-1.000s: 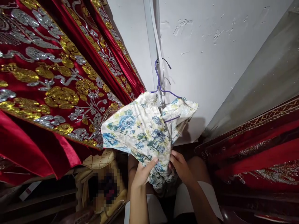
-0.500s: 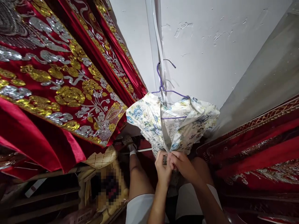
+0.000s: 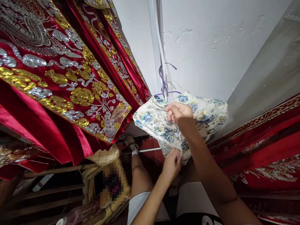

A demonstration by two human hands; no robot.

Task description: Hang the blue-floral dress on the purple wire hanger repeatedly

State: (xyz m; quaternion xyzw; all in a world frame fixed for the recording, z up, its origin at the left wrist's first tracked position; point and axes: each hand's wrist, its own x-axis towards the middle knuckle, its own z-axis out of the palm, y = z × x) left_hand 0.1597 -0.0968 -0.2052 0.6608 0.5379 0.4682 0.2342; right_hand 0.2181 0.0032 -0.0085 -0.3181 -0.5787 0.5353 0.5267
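A white floral dress [image 3: 148, 118] with blue and yellow flowers hangs on a purple wire hanger [image 3: 161, 76] in front of me. Its waist is gathered. My right hand [image 3: 180, 114] is closed in a pinch at the neckline, at the top of the middle seam; whatever small part lies between its fingertips is hidden. Lower down, my left hand [image 3: 172, 164] grips the dress fabric at the waist, fingers curled in. Between the two hands the edges of the opening lie together.
Red cloths with gold and silver sequins [image 3: 82, 95] hang at left, and more red embroidered cloth [image 3: 264, 147] at right. A wooden rack [image 3: 86, 184] with a pinkish bottle [image 3: 82, 212] is lower left. The white wall [image 3: 199, 56] stands behind the hanger.
My right hand has moved up from the waist to the neckline. The V-shaped opening, wide before, is now closed. My left hand stays at the waist.
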